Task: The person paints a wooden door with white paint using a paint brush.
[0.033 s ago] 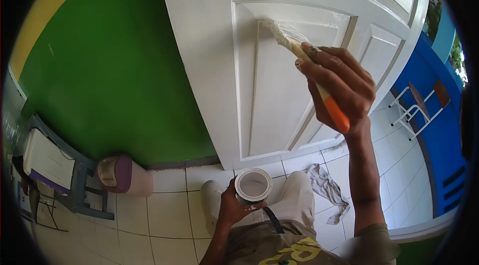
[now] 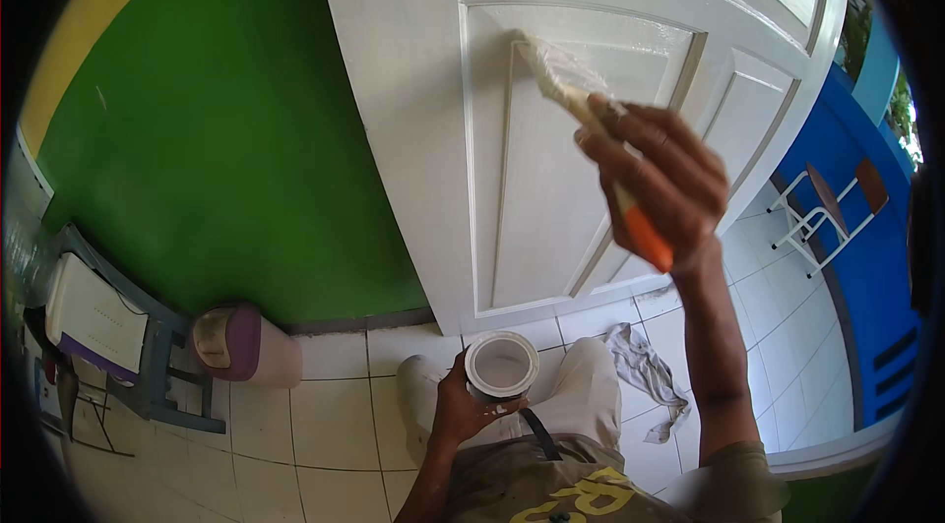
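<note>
Against the white panelled door [image 2: 551, 179], seen from the head camera, the right hand [image 2: 655, 179] is raised and wrapped around a paintbrush [image 2: 591, 115] with an orange handle. Its pale bristles press on the upper left corner of the door's recessed panel, where the paint looks wet and glossy. The brush slants from the bristles at upper left down to the orange handle end at lower right, which sticks out below the fingers.

Lower down, near the person's lap, the left hand [image 2: 463, 410] grips a small round paint can [image 2: 502, 364] from the side, holding it upright with its open top showing white paint. The can sits well below the brush and just in front of the door's bottom edge.

A crumpled grey rag [image 2: 645, 375] lies on the white tiled floor [image 2: 335, 425] beside the person's right leg. Left of the door, a green wall [image 2: 226, 149] has a purple-lidded bin [image 2: 241, 344] lying at its foot, near a grey stand [image 2: 148, 366]. A white-framed chair [image 2: 827, 208] stands by the blue wall [image 2: 866, 267] at right.
</note>
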Action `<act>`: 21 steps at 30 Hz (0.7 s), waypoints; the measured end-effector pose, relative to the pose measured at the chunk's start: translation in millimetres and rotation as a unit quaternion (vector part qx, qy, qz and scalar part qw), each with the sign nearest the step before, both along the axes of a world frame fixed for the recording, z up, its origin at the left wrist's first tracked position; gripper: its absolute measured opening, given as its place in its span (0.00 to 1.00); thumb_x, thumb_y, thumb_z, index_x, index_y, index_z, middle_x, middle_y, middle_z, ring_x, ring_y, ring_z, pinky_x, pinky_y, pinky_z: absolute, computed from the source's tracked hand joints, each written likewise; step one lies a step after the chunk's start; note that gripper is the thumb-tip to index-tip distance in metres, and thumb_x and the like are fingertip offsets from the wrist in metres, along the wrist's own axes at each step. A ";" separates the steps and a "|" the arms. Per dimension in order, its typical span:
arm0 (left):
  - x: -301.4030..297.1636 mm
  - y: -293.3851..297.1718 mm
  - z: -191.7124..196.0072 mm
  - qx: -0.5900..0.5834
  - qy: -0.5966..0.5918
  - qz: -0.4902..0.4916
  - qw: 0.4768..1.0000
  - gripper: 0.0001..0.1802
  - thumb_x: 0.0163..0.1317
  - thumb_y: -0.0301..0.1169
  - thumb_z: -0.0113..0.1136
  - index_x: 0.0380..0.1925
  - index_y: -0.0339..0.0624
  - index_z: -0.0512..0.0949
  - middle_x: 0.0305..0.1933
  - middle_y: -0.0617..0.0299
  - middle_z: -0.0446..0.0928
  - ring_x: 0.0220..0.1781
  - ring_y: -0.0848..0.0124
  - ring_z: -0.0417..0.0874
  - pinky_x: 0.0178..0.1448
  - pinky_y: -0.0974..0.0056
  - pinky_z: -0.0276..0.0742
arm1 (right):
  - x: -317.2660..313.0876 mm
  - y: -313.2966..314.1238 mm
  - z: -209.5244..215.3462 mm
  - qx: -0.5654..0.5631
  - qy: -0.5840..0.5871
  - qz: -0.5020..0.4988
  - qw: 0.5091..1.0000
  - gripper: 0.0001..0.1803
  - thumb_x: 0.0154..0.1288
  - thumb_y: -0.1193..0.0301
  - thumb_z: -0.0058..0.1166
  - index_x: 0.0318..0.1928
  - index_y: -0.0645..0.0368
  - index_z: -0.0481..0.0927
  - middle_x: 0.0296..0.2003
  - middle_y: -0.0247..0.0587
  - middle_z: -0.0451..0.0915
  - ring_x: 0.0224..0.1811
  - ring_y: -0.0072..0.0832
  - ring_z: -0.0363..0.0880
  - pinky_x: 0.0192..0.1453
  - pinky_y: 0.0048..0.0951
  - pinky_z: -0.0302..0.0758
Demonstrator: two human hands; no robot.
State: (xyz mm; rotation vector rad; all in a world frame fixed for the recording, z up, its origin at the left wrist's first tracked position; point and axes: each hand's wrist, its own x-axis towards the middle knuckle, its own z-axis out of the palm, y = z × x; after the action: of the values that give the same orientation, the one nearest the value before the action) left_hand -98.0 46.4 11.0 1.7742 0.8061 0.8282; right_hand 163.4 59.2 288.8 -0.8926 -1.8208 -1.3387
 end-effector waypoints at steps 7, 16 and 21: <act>-2.0 0.3 3.7 0.001 -0.016 -0.009 1.000 0.55 0.39 0.44 0.93 0.65 0.33 0.72 0.57 0.50 0.86 0.60 0.59 0.89 0.66 0.55 0.84 | -4.1 -5.2 -206.0 -0.191 -0.014 -0.038 0.981 0.11 0.59 0.74 0.67 0.44 0.59 0.88 0.47 0.49 0.87 0.52 0.45 0.87 0.60 0.47 0.87; -10.0 -1.4 -0.4 -0.012 -0.009 0.012 1.000 0.55 0.39 0.45 0.93 0.64 0.35 0.73 0.57 0.50 0.86 0.60 0.59 0.89 0.66 0.54 0.85 | 6.6 13.4 -51.9 -0.232 0.227 0.128 0.937 0.12 0.56 0.84 0.69 0.42 0.62 0.90 0.37 0.46 0.90 0.37 0.35 0.90 0.41 0.32 0.88; -2.0 -5.3 3.5 -0.020 -0.014 -0.003 1.000 0.55 0.39 0.47 0.93 0.64 0.33 0.72 0.58 0.49 0.86 0.61 0.59 0.88 0.67 0.53 0.84 | 18.7 -1.5 6.1 -0.135 0.444 0.124 0.877 0.11 0.63 0.76 0.71 0.46 0.64 0.90 0.39 0.48 0.91 0.39 0.35 0.93 0.45 0.34 0.91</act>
State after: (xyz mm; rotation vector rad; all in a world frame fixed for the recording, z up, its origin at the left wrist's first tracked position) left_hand -100.1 41.1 14.5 1.7243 0.7943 0.8263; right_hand 182.1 57.7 294.8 -1.1228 -1.3123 -0.3699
